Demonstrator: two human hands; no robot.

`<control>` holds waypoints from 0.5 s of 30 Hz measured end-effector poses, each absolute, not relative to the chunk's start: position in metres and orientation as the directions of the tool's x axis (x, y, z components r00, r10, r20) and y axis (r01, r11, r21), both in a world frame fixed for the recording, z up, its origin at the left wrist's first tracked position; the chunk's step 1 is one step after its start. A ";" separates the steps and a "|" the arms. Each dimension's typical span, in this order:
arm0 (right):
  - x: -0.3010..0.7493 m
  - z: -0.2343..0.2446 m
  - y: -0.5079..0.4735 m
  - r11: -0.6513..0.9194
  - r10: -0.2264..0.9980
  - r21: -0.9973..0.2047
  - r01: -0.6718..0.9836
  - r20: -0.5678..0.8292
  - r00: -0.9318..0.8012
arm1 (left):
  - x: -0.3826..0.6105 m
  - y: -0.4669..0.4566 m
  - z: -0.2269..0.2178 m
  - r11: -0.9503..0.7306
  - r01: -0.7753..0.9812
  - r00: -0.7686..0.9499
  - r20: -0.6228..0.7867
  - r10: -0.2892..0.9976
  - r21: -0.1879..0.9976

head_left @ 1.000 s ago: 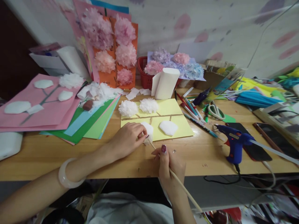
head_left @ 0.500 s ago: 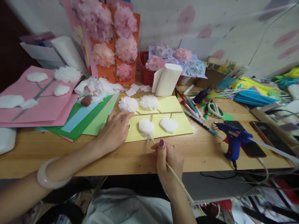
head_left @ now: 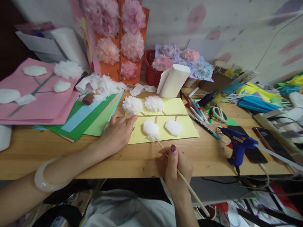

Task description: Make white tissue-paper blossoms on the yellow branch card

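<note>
A yellow card (head_left: pixel 165 138) lies at the desk's front, with brown branch lines drawn on it. Two fluffy white paper flowers (head_left: pixel 154 103) sit along its far half, and two flat white paper pads (head_left: pixel 173 127) on its near half. My left hand (head_left: pixel 120 131) rests on the card's left edge, fingers stretched out and holding nothing. In my right hand (head_left: pixel 178 164), a thin wooden stick (head_left: pixel 193 193) is gripped between thumb and fingers. Its tip meets a bit of white tissue (head_left: pixel 152 136) at the near edge of the left pad.
A blue glue gun (head_left: pixel 238 145) stands at the right beside two phones (head_left: pixel 254 151). Pens (head_left: pixel 196 110) and scissors (head_left: pixel 219 114) lie behind. Torn white tissue (head_left: pixel 106 86), coloured sheets (head_left: pixel 94 126) and a pink card (head_left: pixel 54 110) are at left. A tissue roll (head_left: pixel 175 82) stands behind the card.
My right hand and the stick have drawn slightly back toward me and right, partly with a small shift of the view. The left hand stays on the card.
</note>
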State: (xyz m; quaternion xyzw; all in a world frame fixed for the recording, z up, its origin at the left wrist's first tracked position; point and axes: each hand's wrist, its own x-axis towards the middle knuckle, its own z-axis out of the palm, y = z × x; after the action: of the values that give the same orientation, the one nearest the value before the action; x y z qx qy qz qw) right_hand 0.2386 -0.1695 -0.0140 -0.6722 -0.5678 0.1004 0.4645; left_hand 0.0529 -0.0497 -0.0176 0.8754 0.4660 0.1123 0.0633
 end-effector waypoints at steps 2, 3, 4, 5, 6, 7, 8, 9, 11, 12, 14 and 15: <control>0.239 -0.011 -0.177 0.066 0.840 -0.792 0.607 0.373 0.395 | 0.054 -0.050 -0.017 -0.559 0.800 0.541 0.139 0.829 0.219; 0.238 -0.009 -0.179 0.067 0.837 -0.811 0.581 0.363 0.409 | 0.055 -0.050 -0.017 -0.560 0.798 0.542 0.144 0.828 0.222; 0.236 -0.007 -0.180 0.070 0.841 -0.824 0.563 0.352 0.411 | 0.055 -0.050 -0.017 -0.562 0.797 0.542 0.147 0.827 0.224; 0.234 -0.006 -0.180 0.079 0.851 -0.829 0.554 0.346 0.395 | 0.055 -0.050 -0.017 -0.564 0.794 0.544 0.149 0.825 0.225; 0.232 -0.006 -0.178 0.097 0.865 -0.825 0.558 0.346 0.363 | 0.055 -0.050 -0.017 -0.567 0.793 0.547 0.150 0.824 0.224; 0.229 -0.006 -0.176 0.116 0.880 -0.811 0.573 0.352 0.319 | 0.055 -0.050 -0.017 -0.569 0.792 0.549 0.150 0.822 0.221; 0.227 -0.006 -0.172 0.134 0.892 -0.791 0.596 0.358 0.275 | 0.055 -0.050 -0.017 -0.571 0.791 0.551 0.148 0.821 0.219; 0.225 -0.007 -0.169 0.148 0.900 -0.769 0.622 0.365 0.237 | 0.055 -0.050 -0.017 -0.574 0.790 0.556 0.145 0.819 0.215; 0.222 -0.011 -0.164 0.149 0.904 -0.727 0.670 0.374 0.205 | 0.054 -0.050 -0.017 -0.578 0.789 0.561 0.139 0.816 0.209; 0.222 -0.013 -0.163 0.135 0.901 -0.712 0.689 0.378 0.213 | 0.054 -0.050 -0.017 -0.577 0.790 0.561 0.137 0.816 0.207; 0.224 -0.016 -0.165 0.099 0.888 -0.696 0.711 0.384 0.252 | 0.055 -0.050 -0.016 -0.574 0.793 0.558 0.133 0.819 0.204; 0.226 -0.017 -0.166 0.084 0.881 -0.694 0.715 0.387 0.272 | 0.055 -0.050 -0.016 -0.570 0.795 0.554 0.135 0.821 0.206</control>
State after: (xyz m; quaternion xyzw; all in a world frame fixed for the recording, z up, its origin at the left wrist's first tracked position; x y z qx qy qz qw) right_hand 0.2263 -0.1663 -0.0166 -0.6699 -0.5955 0.0962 0.4328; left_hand 0.0548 -0.0498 -0.0165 0.8795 0.4595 0.1081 0.0605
